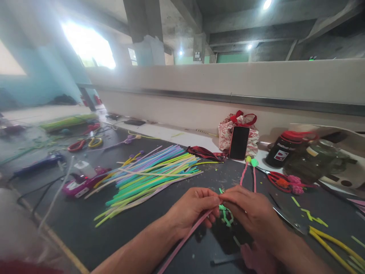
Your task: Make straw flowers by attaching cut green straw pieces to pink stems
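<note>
My left hand (191, 208) pinches a long pink stick (185, 240) that runs down toward me. My right hand (248, 213) meets it fingertip to fingertip and grips a small green piece (226, 216) twisted around the stick's top end; green bits hang below the fingers. Both hands hover just above the dark mat (85, 228). Two finished pink stems with green and yellow tips (250, 167) lie just beyond my fingers.
A fan of coloured sticks (148, 173) lies to the left. A pink glue gun (81, 184), red scissors (278, 179), yellow sticks (333, 245), a phone (238, 142) leaning on a patterned bag (226, 133) and a dark jar (285, 152) surround the hands.
</note>
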The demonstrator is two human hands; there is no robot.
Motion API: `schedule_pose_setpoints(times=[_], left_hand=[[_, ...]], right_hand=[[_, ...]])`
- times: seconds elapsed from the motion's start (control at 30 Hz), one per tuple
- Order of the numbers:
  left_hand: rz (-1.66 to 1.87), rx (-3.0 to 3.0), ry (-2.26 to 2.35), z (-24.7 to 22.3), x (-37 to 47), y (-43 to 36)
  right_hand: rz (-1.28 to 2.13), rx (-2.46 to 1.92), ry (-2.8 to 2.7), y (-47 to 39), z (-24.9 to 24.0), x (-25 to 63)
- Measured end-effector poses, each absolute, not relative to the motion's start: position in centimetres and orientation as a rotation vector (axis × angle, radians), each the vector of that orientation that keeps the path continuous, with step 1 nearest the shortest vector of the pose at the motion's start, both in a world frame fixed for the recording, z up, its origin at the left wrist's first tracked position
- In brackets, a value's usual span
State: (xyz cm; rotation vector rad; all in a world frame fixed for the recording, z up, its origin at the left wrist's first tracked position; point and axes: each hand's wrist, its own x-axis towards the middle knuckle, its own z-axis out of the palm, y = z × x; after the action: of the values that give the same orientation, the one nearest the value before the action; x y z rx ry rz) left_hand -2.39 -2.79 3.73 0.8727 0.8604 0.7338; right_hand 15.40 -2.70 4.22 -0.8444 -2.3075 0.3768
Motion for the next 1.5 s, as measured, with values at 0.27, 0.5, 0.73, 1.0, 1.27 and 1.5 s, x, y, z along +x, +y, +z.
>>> schedule_pose_setpoints(times=[0.27,0.5,0.73,1.0,1.27,1.5], left_hand=[[0.693,0.861,0.87,3.1,-2.4,-2.5],[0.712,0.873,0.852,3.0,-2.1,-2.8],[0.713,0.842,0.855,3.3,-1.9,-3.1],[0.718,0.905,0.883,3.4,-2.3,-2.8],[0.745,0.954,0.918,3.3,-2.1,-2.8],[0.727,1.046,1.027,3.6,-2.0,-3.1]], right_hand=[[0.322,-0.949,-2.353,-3.0,3.7,15.2],[0.217,-0.924,-2.362,-3.1,3.8,15.2],[0.206,-0.901,-2.335,-3.3,3.7,15.2],[0.645,-0.946,-2.218,-2.5,4.6,15.4],[1.403,-1.284,-1.661,-2.4,4.3,15.3],[1.108,-1.216,-1.878,-3.0,4.3,14.8]])
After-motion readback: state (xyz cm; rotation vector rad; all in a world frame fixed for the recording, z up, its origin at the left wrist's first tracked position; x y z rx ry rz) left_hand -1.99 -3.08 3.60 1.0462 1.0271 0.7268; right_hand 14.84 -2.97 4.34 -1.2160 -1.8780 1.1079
